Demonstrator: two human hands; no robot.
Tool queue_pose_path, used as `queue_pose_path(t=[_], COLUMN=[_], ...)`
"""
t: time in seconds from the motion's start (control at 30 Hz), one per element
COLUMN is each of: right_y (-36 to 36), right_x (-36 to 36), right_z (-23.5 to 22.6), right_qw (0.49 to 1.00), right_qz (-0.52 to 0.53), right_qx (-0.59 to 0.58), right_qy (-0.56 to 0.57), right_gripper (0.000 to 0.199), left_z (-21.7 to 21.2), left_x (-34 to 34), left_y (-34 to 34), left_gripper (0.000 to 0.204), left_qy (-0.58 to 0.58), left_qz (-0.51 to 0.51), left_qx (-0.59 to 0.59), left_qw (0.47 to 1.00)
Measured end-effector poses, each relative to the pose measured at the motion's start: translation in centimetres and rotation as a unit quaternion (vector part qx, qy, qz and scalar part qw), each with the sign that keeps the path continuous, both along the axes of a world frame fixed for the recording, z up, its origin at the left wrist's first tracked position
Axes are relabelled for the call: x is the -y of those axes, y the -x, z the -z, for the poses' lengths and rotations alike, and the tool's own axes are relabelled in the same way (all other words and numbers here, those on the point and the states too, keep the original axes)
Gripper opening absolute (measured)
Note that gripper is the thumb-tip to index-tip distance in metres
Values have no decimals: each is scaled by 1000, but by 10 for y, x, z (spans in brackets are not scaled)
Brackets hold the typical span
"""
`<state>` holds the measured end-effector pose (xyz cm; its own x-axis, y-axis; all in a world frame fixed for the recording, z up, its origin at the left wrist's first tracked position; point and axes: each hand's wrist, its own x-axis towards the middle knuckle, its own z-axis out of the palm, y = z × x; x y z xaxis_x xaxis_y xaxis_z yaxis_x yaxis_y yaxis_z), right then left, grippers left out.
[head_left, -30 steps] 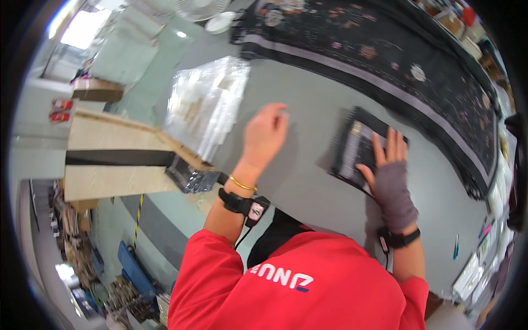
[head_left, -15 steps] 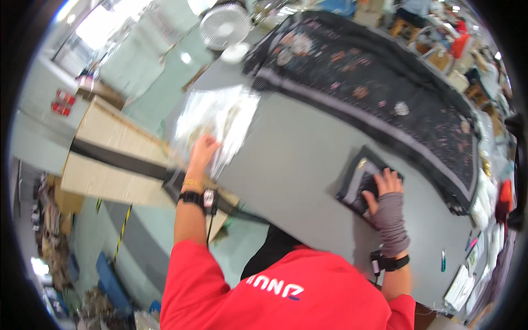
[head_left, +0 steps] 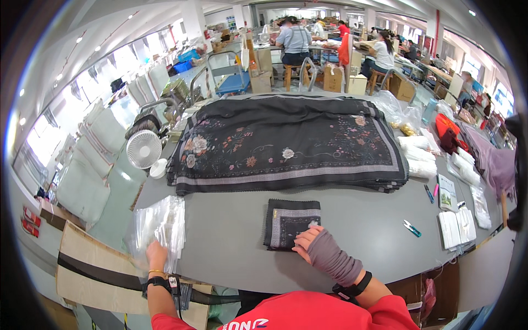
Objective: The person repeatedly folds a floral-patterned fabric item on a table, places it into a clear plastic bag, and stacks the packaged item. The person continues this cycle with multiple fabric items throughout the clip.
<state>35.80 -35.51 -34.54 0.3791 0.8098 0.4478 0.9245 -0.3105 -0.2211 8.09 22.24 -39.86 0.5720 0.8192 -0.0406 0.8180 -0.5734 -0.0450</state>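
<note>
A folded black floral scarf (head_left: 291,217) with a grey border lies as a neat square on the grey table in front of me. My right hand (head_left: 312,243), in a grey fingerless sleeve, rests on its near right corner with fingers stretched to the left. At the table's left edge, my left hand (head_left: 157,254) is on a stack of clear plastic bags (head_left: 165,220). Its fingers are pinched at the near part of the bags; the fingertips are partly hard to make out. Farther back, a broad pile of matching black floral scarves (head_left: 264,140) is spread across the table.
Thread snips (head_left: 411,228), pens (head_left: 429,193), a booklet (head_left: 447,192) and white packets (head_left: 456,228) lie on the right. A white fan (head_left: 144,149) stands at the back left. A wooden board (head_left: 99,258) adjoins the table's left side. People sit working in the background.
The view has tilted up to show more of the room. My right hand has shifted from the scarf's top to its near right corner. My left hand stays at the bags.
</note>
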Motion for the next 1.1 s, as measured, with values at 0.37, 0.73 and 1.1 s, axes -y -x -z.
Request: queue_pose_path(t=[0.37,0.73,1.1], right_y=[19,-13,-29], right_x=[-66,31,0], right_z=[-106,-70,-63], right_qw=[972,972,944], right_qz=[-159,-181,-233], right_qx=[135,-138,-233], right_qy=[-106,52,18], right_gripper=[24,15,63], left_z=[-177,-206,-188], left_x=[296,310,280], left_y=[-113,-116,-101], left_gripper=[8,6,12], left_qy=[251,144,91], left_qz=[414,437,579], left_qx=[308,216,188], left_qw=[819,861,788])
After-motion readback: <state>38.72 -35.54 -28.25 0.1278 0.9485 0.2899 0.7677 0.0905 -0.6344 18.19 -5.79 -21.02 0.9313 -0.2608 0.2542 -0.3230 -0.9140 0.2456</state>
